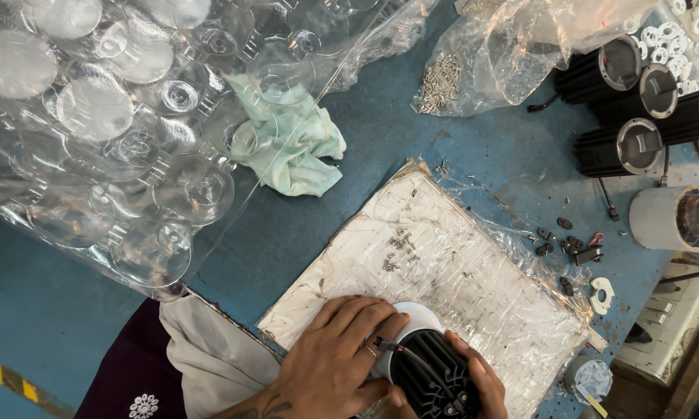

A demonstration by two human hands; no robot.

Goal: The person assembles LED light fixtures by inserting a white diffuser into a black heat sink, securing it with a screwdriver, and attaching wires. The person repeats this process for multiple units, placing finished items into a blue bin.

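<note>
Black finned lamp housing [433, 379] — clasped by left hand [335, 365] and right hand [483, 382], steadied white face down on the film-wrapped board [473, 287] — loose screws [396, 252] kept beyond it.

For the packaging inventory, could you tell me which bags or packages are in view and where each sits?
Large clear plastic bag, top left: full of transparent round lenses.
Clear plastic bag, top centre-right: crumpled, small silver screws at its lower left.
No labels, signs or screens visible.

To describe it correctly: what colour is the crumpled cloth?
Pale mint green cloth, seen best in the head view.
</note>
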